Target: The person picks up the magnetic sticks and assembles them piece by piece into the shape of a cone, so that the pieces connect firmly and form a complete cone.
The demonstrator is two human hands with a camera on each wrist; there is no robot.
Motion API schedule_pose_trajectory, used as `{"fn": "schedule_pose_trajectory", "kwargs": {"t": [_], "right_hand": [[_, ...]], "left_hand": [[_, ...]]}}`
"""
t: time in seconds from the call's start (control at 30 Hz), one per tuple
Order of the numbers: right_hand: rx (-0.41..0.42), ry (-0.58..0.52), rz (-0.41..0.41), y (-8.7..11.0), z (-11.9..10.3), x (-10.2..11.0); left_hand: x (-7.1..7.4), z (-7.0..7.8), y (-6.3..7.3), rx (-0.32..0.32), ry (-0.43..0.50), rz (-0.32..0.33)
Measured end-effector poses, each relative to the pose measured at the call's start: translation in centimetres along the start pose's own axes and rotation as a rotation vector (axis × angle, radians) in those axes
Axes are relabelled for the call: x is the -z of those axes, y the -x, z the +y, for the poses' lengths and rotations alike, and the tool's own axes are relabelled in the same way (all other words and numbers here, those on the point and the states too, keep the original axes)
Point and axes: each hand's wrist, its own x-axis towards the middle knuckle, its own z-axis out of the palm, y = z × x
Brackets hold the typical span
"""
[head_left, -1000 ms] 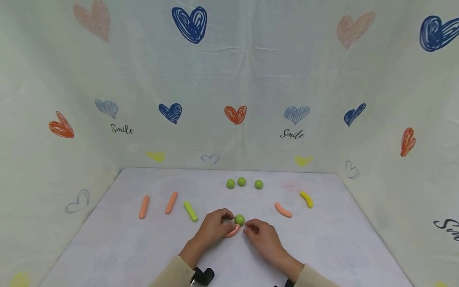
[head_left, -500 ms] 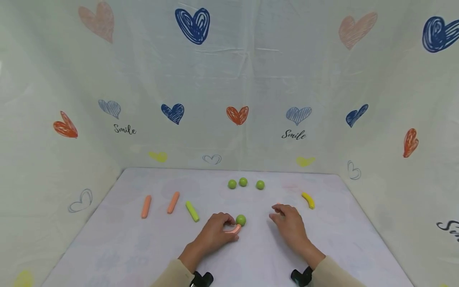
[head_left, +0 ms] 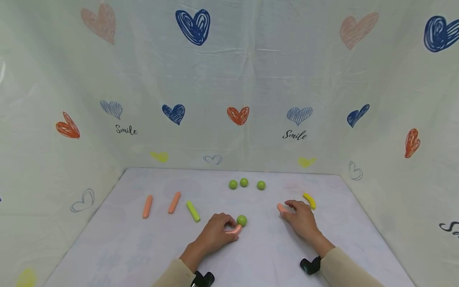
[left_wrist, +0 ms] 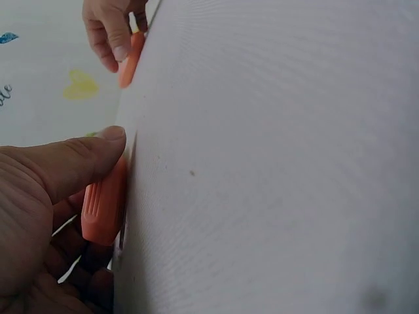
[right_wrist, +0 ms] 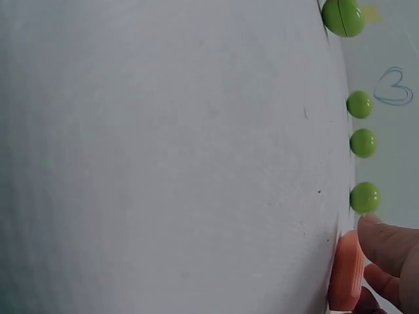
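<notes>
My left hand point(head_left: 214, 235) holds a curved orange sausage-shaped piece point(head_left: 234, 230) between thumb and fingers, low on the white table. In the left wrist view, that ridged orange piece point(left_wrist: 103, 208) has the thumb along one side and curled fingers behind. A green ball point(head_left: 242, 221) sits against its far right end. My right hand point(head_left: 304, 221) is around a second curved orange piece point(head_left: 281, 207) farther right. The right wrist view shows this orange piece point(right_wrist: 346, 271) between thumb and fingers, its lower end partly covered. A curved yellow piece point(head_left: 309, 201) lies just beyond this hand.
Three green balls, including a ball point(head_left: 261, 185), stand near the table's back. To the left lie two straight orange sticks, one orange stick point(head_left: 148, 207) outermost, and a lime-green stick point(head_left: 193, 211). A cloth backdrop point(head_left: 215, 79) with printed hearts encloses the white table point(head_left: 136, 255).
My right hand has moved right and away from the green ball to the second orange piece and taken hold of it. The left hand stays at its piece, fingers slightly shifted.
</notes>
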Motion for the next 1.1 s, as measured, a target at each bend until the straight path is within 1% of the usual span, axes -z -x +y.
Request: {"fn": "schedule_pose_trajectory", "kwargs": {"t": [0.23,0.4,0.53,0.63,0.77,0.9,1.0,1.1], "right_hand": [[0.023,0.027,-0.033,-0.38,0.40,-0.13],[0.033,0.051,-0.032,-0.37,0.44,-0.18],[0.083,0.058,-0.006,-0.36,0.45,-0.27],[0.130,0.060,0.007,-0.37,0.39,-0.34],[0.172,0.065,-0.001,-0.39,0.21,-0.46],[0.199,0.059,0.000,-0.44,0.00,-0.58],[0.176,0.066,-0.003,-0.46,-0.12,-0.66],[0.110,0.067,-0.018,-0.48,-0.15,-0.71]], "left_hand": [[0.02,-0.13,-0.10,0.014,-0.008,-0.003],[0.16,-0.08,-0.12,0.025,-0.013,-0.007],[0.27,-0.06,-0.14,0.031,-0.012,-0.012],[0.28,-0.05,-0.15,0.020,-0.002,-0.012],[0.24,-0.09,-0.19,-0.002,0.010,-0.004],[0.12,-0.13,-0.26,0.005,0.015,-0.001],[0.06,-0.15,-0.29,0.017,0.016,-0.002],[0.06,-0.16,-0.30,0.013,0.013,0.002]]}}
